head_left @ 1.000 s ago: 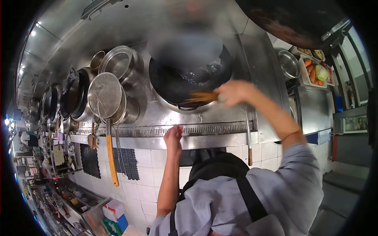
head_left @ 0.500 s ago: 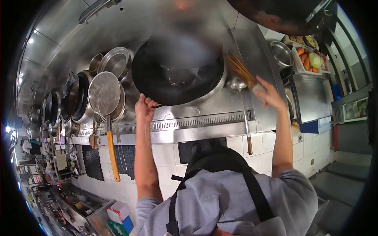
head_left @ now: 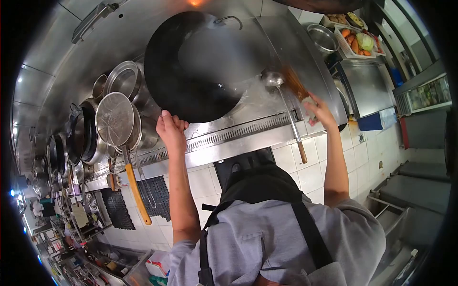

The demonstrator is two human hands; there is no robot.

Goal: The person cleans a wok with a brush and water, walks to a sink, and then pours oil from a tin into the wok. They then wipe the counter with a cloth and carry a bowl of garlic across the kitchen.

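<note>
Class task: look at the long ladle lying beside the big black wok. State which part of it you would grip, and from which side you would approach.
Grip the ladle by its wooden end, probably coming from the cook's side. Its bowl lies up by the wok, while the thin shaft runs down across the steel counter edge, so the handle overhangs the front, free underneath. The right hand is closest, though it already holds a bamboo brush.

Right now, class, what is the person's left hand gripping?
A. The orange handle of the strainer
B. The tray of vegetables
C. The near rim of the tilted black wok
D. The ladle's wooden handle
C: the left hand is closed on the near edge of the black wok, which is tipped up on the stove, while the right hand holds a bamboo brush.
</note>
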